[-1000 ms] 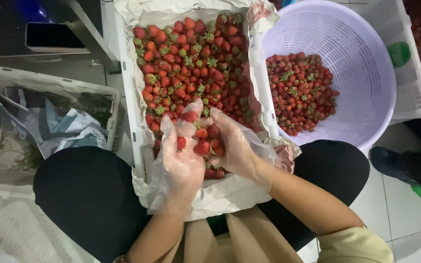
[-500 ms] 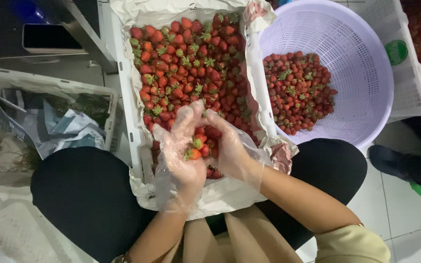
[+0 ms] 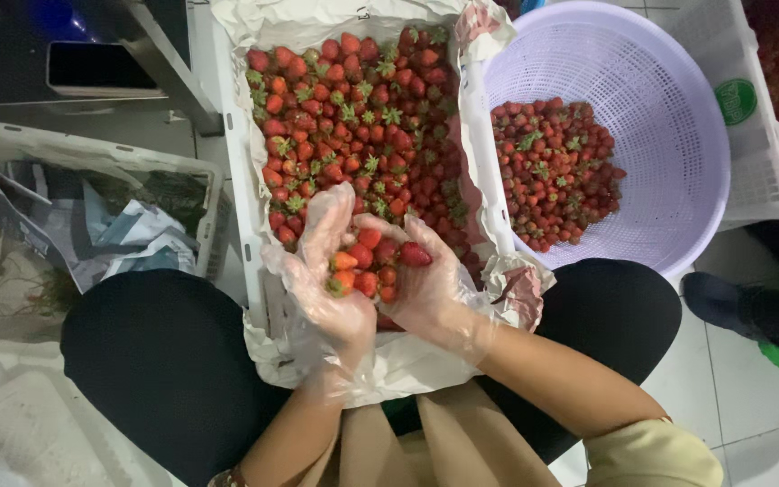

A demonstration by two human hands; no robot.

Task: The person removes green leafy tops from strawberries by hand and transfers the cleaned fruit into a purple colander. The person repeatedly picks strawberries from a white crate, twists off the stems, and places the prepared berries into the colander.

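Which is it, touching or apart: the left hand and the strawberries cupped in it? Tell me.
Touching. The head view shows the gloved left hand cupped under the scooped strawberries.

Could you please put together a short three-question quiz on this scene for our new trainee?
1. True or false: both hands wear thin clear gloves.
2. What do the left hand and right hand hold between them? A) leaves B) strawberries C) paper
3. What stands to the right of the paper-lined white crate?

Key:
1. True.
2. B, a cupped heap of strawberries.
3. A lilac basket, partly filled with strawberries.
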